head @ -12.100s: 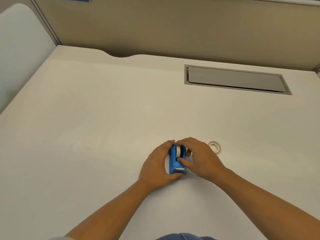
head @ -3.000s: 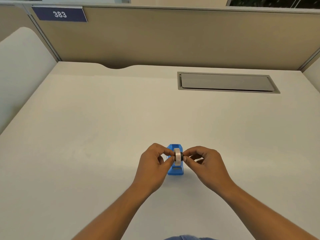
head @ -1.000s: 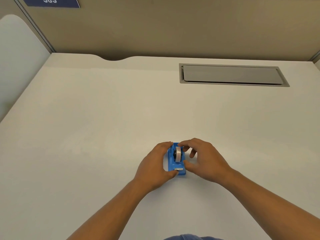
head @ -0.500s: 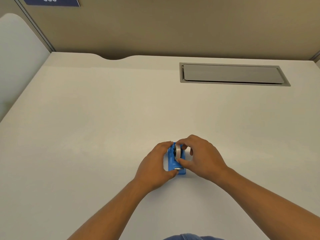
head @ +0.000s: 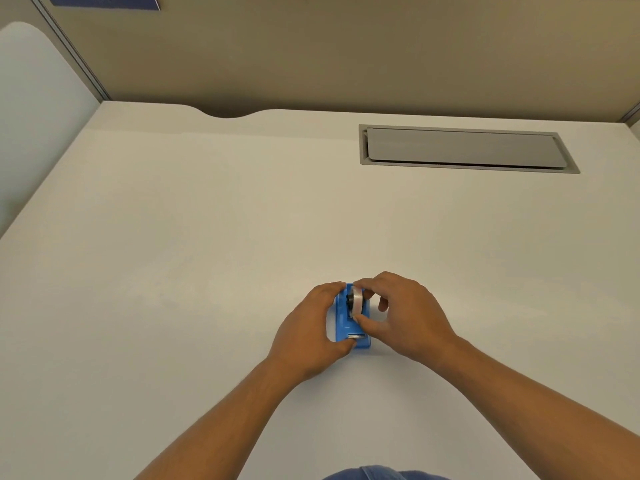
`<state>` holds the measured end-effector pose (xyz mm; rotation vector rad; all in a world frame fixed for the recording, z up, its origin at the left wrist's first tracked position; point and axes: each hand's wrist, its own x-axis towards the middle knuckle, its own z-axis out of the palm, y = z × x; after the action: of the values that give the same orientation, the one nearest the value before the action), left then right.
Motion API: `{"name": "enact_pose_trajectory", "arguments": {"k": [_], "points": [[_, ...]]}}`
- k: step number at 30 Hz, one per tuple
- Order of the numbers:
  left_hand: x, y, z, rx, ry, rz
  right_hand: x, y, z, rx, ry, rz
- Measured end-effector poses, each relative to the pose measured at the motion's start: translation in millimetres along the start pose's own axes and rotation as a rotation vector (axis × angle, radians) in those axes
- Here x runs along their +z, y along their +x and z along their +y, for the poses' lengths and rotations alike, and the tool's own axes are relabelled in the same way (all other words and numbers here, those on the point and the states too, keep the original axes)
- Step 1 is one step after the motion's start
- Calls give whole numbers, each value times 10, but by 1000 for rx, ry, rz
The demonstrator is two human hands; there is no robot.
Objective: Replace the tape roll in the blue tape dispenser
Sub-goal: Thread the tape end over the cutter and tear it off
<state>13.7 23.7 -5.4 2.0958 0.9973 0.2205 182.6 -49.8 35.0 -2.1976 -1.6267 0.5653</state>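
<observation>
The blue tape dispenser point(head: 346, 327) stands on the white desk point(head: 207, 254), near its front middle, with its metal cutter end toward me. My left hand point(head: 308, 334) wraps around the dispenser's left side and holds it steady. A white tape roll point(head: 356, 301) on a black hub sits upright in the dispenser's cradle. My right hand point(head: 398, 317) pinches this roll between thumb and forefinger, the thumb low at the near edge and the forefinger over the top. The dispenser's right side is hidden behind my right hand.
A grey cable hatch point(head: 464, 148) is set flush in the desk at the back right. Beige partition walls point(head: 346, 53) close off the far edge, and a white side panel point(head: 38, 105) stands at the left.
Three seconds ago both hands held the roll above the dispenser. Since then the roll has come down into the cradle, my left hand has moved onto the dispenser body, and my right thumb has slid lower.
</observation>
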Motion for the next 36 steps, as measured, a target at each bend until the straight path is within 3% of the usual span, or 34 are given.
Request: {"name": "enact_pose_trajectory", "arguments": {"k": [36], "points": [[-7, -58, 98, 21, 12, 20, -10, 16, -23, -2, -22, 29]]}}
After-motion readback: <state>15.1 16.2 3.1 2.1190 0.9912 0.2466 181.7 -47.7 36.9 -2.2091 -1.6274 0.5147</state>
